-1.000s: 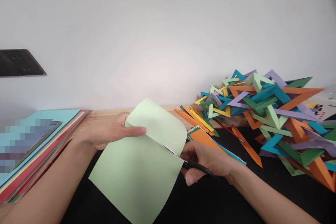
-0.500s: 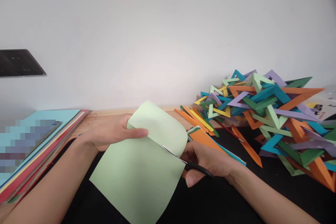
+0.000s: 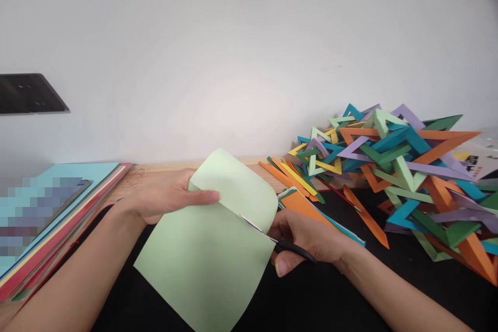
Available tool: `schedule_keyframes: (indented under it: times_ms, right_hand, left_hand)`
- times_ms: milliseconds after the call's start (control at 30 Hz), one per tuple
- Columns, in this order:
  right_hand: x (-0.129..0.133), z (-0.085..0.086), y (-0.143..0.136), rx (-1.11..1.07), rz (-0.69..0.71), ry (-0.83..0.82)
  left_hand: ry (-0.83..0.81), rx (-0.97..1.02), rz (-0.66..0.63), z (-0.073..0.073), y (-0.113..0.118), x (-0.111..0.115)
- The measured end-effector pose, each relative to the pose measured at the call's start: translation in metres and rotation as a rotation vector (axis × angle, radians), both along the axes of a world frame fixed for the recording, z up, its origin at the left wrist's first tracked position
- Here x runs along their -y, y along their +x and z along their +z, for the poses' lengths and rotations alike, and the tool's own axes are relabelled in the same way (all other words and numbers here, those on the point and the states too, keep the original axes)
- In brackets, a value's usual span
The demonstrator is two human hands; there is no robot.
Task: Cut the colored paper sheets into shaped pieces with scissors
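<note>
Above the black-topped bench (image 3: 311,303), your pale green sheet (image 3: 202,259) is raised, well to the left of the heap of folded paper (image 3: 402,137). Its upper part curls up; a flatter lower part would likely give you a truer line. Your left hand (image 3: 163,197) pinches the sheet's upper left, thumb on top and fingers closed, lightly enough not to crease it. Your right hand (image 3: 307,233), at the sheet's right edge, has its fingers wrapped closed on the scissors (image 3: 291,247). Aim the blades straight, with your left thumb clear of their tip.
</note>
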State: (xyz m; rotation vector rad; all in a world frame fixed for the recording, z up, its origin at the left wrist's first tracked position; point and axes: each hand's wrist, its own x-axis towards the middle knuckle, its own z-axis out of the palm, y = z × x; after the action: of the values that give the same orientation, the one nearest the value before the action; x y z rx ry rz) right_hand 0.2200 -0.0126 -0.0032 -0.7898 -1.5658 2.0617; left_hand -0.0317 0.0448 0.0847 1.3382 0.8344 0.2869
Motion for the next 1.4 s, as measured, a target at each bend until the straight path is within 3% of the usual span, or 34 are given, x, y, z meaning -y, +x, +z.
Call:
schedule_keyframes:
  times_ms: [533, 833, 1400]
  right_hand:
    - [0.000, 0.001, -0.001, -0.020, 0.016, -0.023]
    - [-0.001, -0.009, 0.004, 0.121, -0.018, 0.044]
    - [-0.001, -0.006, -0.001, 0.013, -0.025, -0.022]
  left_hand:
    - [-0.048, 0.024, -0.032, -0.002, 0.000, 0.001]
    - [-0.046, 0.031, -0.018, -0.003, -0.001, 0.001]
    - [-0.045, 0.004, -0.029, -0.003, -0.002, 0.001]
